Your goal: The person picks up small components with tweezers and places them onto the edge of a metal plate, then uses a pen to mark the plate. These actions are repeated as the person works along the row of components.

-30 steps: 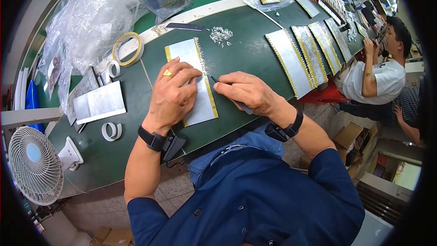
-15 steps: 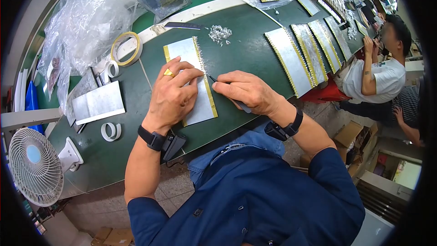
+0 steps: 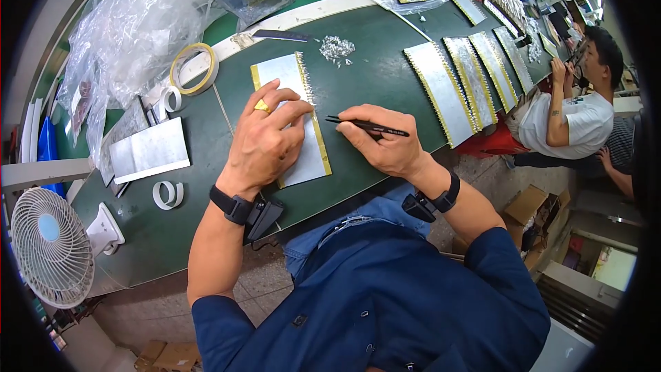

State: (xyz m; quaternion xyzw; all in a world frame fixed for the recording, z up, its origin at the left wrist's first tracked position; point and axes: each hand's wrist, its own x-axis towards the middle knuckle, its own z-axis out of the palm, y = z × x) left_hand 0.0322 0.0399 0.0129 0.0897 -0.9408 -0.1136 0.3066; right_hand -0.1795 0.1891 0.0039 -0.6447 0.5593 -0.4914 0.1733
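Observation:
A flat silvery plate [image 3: 307, 160] with yellow tape along its edges lies on the green table in front of me. Small light pieces stand in a row along the upper part of its right edge. My left hand [image 3: 265, 139] rests across the plate with bent fingers, holding it down, its fingertips by that edge. A yellow band circles one finger. Black tweezers [image 3: 377, 127] are pinched in my right hand [image 3: 396, 146], their tips pointing left, a little apart from the plate. Whether the tips hold a piece is too small to tell. Beyond the plate lies a pile of tiny silvery pieces [image 3: 337, 49].
Several similar taped plates [image 3: 441, 89] lie to the right. At left are a tape roll [image 3: 212, 76], a pale plate [image 3: 149, 151], white strip coils [image 3: 168, 195], a fan [image 3: 51, 248] and clear plastic bags [image 3: 138, 21]. Another person [image 3: 578, 107] sits at far right.
My right hand has drawn the tweezers back from the plate's edge, turning so that they now lie more level. My left hand stays on the plate.

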